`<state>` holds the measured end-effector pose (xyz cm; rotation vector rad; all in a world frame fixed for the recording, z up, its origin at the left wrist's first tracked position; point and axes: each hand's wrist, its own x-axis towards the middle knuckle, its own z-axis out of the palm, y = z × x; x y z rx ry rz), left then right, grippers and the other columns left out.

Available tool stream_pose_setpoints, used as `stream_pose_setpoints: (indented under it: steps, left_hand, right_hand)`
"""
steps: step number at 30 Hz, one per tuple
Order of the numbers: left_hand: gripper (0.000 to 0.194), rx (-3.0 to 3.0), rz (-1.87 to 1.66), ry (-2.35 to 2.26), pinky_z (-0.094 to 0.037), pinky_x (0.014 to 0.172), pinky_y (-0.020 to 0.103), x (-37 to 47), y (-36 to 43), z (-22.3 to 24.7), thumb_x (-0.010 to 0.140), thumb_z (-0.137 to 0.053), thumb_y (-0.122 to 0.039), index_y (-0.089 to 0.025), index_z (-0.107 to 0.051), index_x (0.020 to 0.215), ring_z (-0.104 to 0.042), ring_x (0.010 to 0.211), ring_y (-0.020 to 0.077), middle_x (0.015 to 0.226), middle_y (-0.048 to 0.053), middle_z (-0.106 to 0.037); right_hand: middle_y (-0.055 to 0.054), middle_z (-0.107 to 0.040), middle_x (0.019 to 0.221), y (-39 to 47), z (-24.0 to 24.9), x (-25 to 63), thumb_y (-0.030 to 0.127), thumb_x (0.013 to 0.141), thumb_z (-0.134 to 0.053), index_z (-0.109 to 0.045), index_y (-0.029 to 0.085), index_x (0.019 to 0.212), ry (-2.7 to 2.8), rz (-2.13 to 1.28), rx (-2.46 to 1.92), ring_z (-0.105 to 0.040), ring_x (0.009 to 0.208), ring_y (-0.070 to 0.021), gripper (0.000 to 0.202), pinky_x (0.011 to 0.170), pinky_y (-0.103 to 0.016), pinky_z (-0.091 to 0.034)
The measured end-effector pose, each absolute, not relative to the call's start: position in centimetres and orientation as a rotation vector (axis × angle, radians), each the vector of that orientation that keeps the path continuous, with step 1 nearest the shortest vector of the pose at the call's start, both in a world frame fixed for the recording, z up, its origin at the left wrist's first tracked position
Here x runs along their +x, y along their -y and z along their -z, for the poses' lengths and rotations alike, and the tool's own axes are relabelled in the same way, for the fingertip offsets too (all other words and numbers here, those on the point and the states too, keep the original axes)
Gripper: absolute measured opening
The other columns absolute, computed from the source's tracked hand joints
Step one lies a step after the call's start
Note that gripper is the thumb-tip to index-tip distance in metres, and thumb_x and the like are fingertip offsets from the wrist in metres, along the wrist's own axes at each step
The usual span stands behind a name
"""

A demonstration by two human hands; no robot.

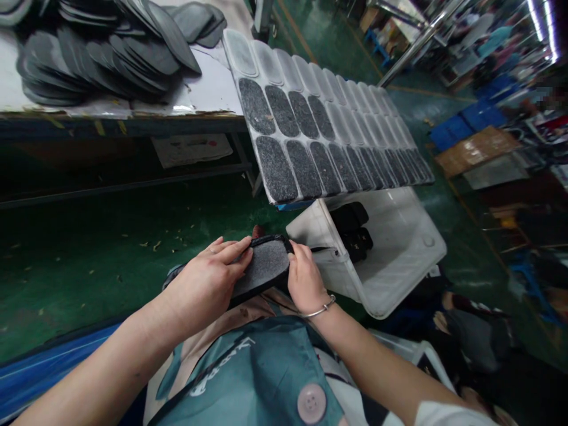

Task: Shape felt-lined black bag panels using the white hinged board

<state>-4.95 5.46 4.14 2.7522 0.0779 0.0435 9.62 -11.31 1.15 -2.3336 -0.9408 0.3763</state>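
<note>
A black-edged piece with a grey felt-like inside (267, 263) lies across my lap, held between both hands. Over its left part rests my left hand (217, 269), fingers close together and pressed on the piece's upper edge and inside. My right hand (305, 275), with a bracelet at the wrist, pinches the right end between thumb and fingers. A thin black strip runs from near that end toward a white bin. The piece's left end is partly hidden under my left hand and forearm.
Ahead, a tilted board (323, 139) bears rows of oval pads, some dark. The white bin (394, 236) below it holds black items. Stacks of dark grey flat pieces (102, 65) lie on a table (213, 83) at upper left. Another person's hand (441, 322) shows at the right.
</note>
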Motion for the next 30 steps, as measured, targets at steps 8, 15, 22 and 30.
stream_pose_setpoints:
  steps: [8,15,22,30]
  left_hand:
    - [0.042,2.669,-0.113,-0.163,-0.038,0.107,0.05,-5.8,-6.0,-3.7,0.091,-0.038,-0.02,-0.018,-0.056,0.129,-0.054,0.123,0.0236,0.139,0.013,-0.051]
    - [0.04,2.664,-0.109,-0.136,-0.038,0.108,0.05,-5.6,-6.2,-3.6,0.093,-0.038,-0.025,-0.018,-0.056,0.129,-0.052,0.124,0.0237,0.139,0.013,-0.051]
    - [0.042,2.702,-0.102,-0.131,-0.039,0.108,0.048,-5.6,-5.9,-3.8,0.091,-0.036,-0.02,-0.018,-0.057,0.128,-0.051,0.125,0.022,0.14,0.012,-0.05]
    - [0.041,2.696,-0.07,-0.178,-0.038,0.108,0.05,-5.9,-5.8,-4.2,0.092,-0.039,-0.022,-0.02,-0.055,0.129,-0.052,0.124,0.0222,0.14,0.011,-0.05]
  right_hand:
    - [-0.005,-0.039,0.146,13.6,-1.4,10.6,0.044,0.095,-0.035,-0.042,0.027,0.14,0.496,-1.114,-1.641,-0.049,0.125,-0.0218,0.049,0.093,-0.039,-0.051]
    - [-0.008,-0.039,0.145,14.1,-0.8,10.5,0.034,0.08,-0.062,-0.044,0.021,0.14,0.708,-0.933,-1.801,-0.035,0.136,-0.0216,0.064,0.117,-0.039,-0.021]
    - [-0.007,-0.053,0.133,12.6,-2.0,10.9,0.022,0.071,-0.066,-0.055,0.021,0.131,0.62,-0.977,-1.855,-0.048,0.124,-0.0223,0.061,0.111,-0.039,-0.033]
    - [-0.007,-0.041,0.14,13.8,-1.7,12.4,0.033,0.084,-0.054,-0.051,0.025,0.133,0.623,-1.215,-1.646,-0.051,0.121,-0.0226,0.05,0.098,-0.04,-0.048]
